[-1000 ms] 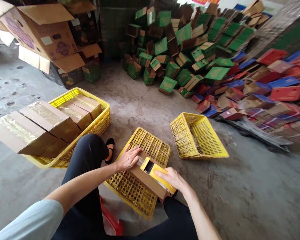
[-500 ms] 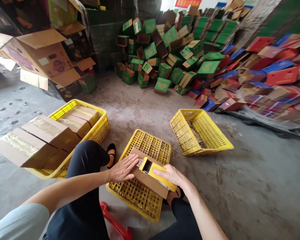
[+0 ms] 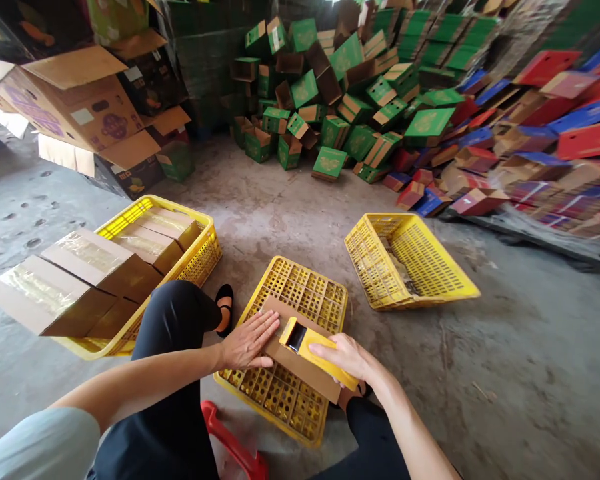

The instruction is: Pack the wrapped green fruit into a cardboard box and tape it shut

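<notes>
A narrow brown cardboard box point(image 3: 300, 365) lies slantwise on an upturned yellow plastic crate point(image 3: 300, 417) between my knees. My left hand point(image 3: 250, 340) rests on the box's far left end, its fingers stretched out flat. In my right hand point(image 3: 349, 357) is a yellow tape dispenser point(image 3: 307, 343), its front end low over the top of the box. Part of the box is hidden under the dispenser and my hands. I cannot make out whether tape runs from the dispenser to the box.
At the left, a yellow crate point(image 3: 211, 248) holds several taped cardboard boxes point(image 3: 103, 257). Another yellow crate point(image 3: 425, 267) lies tilted at the right. Green cartons point(image 3: 330, 162) and red and blue cartons point(image 3: 587, 140) are heaped behind. Something red point(image 3: 235, 443) shows below my legs.
My right hand has shifted the tape dispenser slightly right and down. My left hand has slid a little and stays flat on the box. The whole view has tilted somewhat.
</notes>
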`<move>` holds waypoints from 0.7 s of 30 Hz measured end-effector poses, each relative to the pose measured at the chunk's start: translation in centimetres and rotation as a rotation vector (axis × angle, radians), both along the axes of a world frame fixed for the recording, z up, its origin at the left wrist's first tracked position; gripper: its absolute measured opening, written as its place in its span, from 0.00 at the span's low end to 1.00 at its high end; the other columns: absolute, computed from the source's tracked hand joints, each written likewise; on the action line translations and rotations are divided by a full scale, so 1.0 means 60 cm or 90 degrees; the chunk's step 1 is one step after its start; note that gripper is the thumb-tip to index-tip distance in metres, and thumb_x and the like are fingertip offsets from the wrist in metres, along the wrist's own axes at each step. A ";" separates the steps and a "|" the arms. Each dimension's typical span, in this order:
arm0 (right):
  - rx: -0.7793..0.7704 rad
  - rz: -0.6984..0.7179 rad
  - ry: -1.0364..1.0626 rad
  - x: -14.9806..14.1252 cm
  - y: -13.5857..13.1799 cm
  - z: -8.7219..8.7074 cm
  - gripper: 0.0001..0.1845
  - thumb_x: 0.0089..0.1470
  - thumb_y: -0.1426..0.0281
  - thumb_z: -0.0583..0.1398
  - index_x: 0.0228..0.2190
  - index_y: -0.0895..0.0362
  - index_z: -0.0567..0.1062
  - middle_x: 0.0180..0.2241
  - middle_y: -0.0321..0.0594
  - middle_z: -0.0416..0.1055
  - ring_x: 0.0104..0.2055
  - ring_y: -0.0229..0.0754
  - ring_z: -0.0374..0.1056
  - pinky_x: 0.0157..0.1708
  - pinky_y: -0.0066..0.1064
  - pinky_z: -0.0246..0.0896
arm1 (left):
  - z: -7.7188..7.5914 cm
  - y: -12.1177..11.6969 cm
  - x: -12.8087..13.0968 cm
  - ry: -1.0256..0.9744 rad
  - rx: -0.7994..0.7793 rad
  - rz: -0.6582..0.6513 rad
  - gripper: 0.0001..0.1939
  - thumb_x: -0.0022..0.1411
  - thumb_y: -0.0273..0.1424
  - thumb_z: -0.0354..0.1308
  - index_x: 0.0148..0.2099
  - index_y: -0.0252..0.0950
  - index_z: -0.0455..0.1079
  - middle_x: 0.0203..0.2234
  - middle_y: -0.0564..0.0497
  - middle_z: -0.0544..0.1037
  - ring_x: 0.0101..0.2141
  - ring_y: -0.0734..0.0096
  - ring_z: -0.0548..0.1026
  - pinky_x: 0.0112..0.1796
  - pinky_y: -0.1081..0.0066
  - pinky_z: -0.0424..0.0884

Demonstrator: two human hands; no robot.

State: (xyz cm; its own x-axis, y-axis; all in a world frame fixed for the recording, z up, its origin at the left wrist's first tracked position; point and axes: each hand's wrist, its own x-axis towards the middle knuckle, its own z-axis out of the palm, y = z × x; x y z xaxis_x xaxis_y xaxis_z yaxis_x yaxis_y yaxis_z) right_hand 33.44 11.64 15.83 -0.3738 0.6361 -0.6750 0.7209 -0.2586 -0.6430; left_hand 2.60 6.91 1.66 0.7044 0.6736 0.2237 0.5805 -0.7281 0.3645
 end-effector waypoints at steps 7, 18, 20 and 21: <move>-0.031 0.011 -0.022 -0.004 0.009 0.014 0.26 0.56 0.46 0.64 0.26 0.57 0.76 0.23 0.46 0.77 0.22 0.45 0.74 0.19 0.30 0.68 | -0.005 0.009 -0.001 0.000 0.011 -0.012 0.56 0.72 0.62 0.46 0.79 0.31 0.21 0.76 0.31 0.47 0.75 0.42 0.46 0.72 0.45 0.48; -0.077 -0.005 -0.036 0.010 -0.011 0.021 0.25 0.60 0.46 0.61 0.30 0.57 0.77 0.20 0.44 0.76 0.19 0.43 0.72 0.19 0.31 0.71 | -0.029 0.013 0.015 -0.022 0.028 -0.023 0.58 0.71 0.62 0.49 0.80 0.29 0.24 0.74 0.27 0.50 0.74 0.42 0.48 0.71 0.45 0.51; -0.074 -0.005 -0.052 0.012 -0.012 0.026 0.26 0.60 0.46 0.60 0.29 0.57 0.76 0.19 0.45 0.75 0.18 0.44 0.71 0.18 0.32 0.70 | -0.030 0.014 0.016 -0.027 0.028 -0.023 0.58 0.70 0.62 0.50 0.80 0.30 0.26 0.74 0.28 0.51 0.74 0.42 0.49 0.71 0.45 0.51; -0.069 -0.005 -0.056 0.012 -0.013 0.028 0.26 0.60 0.46 0.60 0.29 0.57 0.76 0.19 0.45 0.75 0.18 0.44 0.71 0.17 0.31 0.69 | -0.030 0.014 0.016 -0.028 0.028 -0.022 0.58 0.70 0.62 0.50 0.80 0.30 0.26 0.74 0.28 0.51 0.74 0.42 0.49 0.70 0.44 0.52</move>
